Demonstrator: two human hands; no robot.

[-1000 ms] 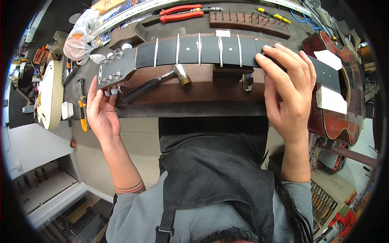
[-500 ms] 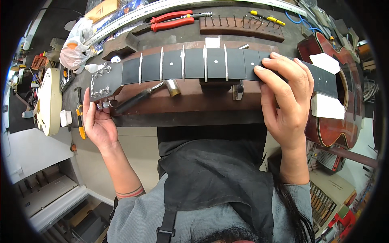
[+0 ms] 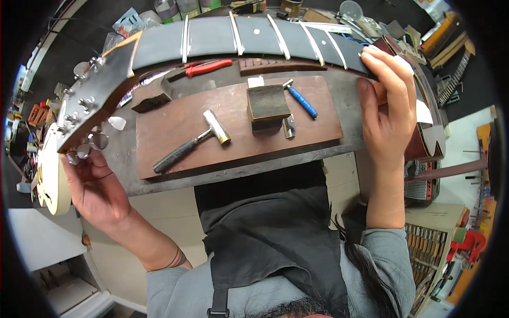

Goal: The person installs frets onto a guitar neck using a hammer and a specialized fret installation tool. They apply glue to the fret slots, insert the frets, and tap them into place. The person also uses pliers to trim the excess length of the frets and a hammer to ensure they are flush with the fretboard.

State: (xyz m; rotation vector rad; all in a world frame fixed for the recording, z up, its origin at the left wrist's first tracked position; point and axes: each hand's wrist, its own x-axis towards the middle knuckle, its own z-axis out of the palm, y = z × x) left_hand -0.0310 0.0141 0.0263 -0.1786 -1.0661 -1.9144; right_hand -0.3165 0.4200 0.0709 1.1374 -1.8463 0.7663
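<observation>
An acoustic guitar's neck point(image 3: 209, 41) is raised across the upper view, its black fretboard carrying several silver frets. Closed round the neck near the red-brown body is my right hand point(image 3: 391, 108). My left hand point(image 3: 101, 193) supports the end of the headstock point(image 3: 103, 85), fingers partly hidden behind its chrome tuners. Below the neck, a small hammer point(image 3: 216, 128) with a black handle lies on a brown board point(image 3: 185, 122). Beside it stand a dark padded block point(image 3: 268, 103) and a blue-handled tool point(image 3: 303, 102). A small metal piece point(image 3: 289, 127) lies against the block.
Red-handled pliers point(image 3: 209, 67) and a brown holder point(image 3: 275, 66) lie beyond the board. A dark, curved block point(image 3: 151, 95) sits at the board's far left. The cream guitar body point(image 3: 50, 175) stands left; a case of tools point(image 3: 427, 249) is at lower right.
The neck has been lifted off the bench toward me, headstock end tilting closer. Both hands moved with it. The padded block and blue-handled tool beneath it have come into full view.
</observation>
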